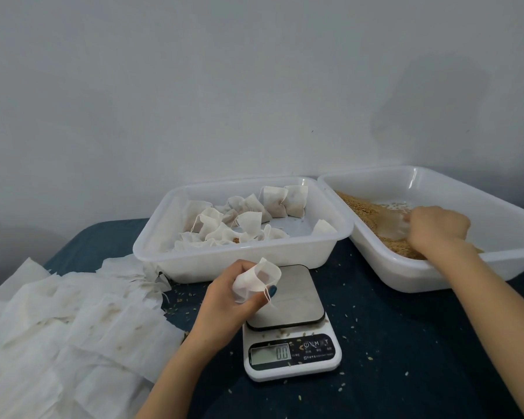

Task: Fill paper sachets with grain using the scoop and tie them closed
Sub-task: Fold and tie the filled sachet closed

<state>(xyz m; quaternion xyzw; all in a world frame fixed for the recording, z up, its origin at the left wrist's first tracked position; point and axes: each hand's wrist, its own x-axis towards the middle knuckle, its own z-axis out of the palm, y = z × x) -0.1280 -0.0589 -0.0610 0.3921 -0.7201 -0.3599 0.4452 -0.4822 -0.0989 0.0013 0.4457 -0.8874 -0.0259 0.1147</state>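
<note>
My left hand (pixel 228 300) holds an empty white paper sachet (pixel 256 279) with its mouth held open, just above the scale's steel plate. Its drawstring dangles by my thumb. My right hand (pixel 436 229) reaches into the white tray (pixel 436 276) on the right and grips a clear plastic scoop (pixel 395 226) lying in the brown grain (pixel 372 214). The scoop is blurred and partly hidden by my fingers.
A second white tray (pixel 224 264) at the centre holds several filled, tied sachets (pixel 273 201). A digital scale (pixel 291 355) reading 0.0 stands in front of it. Flat empty sachets (pixel 73 325) lie piled at the left. Loose grains dot the dark blue tablecloth (pixel 406 343).
</note>
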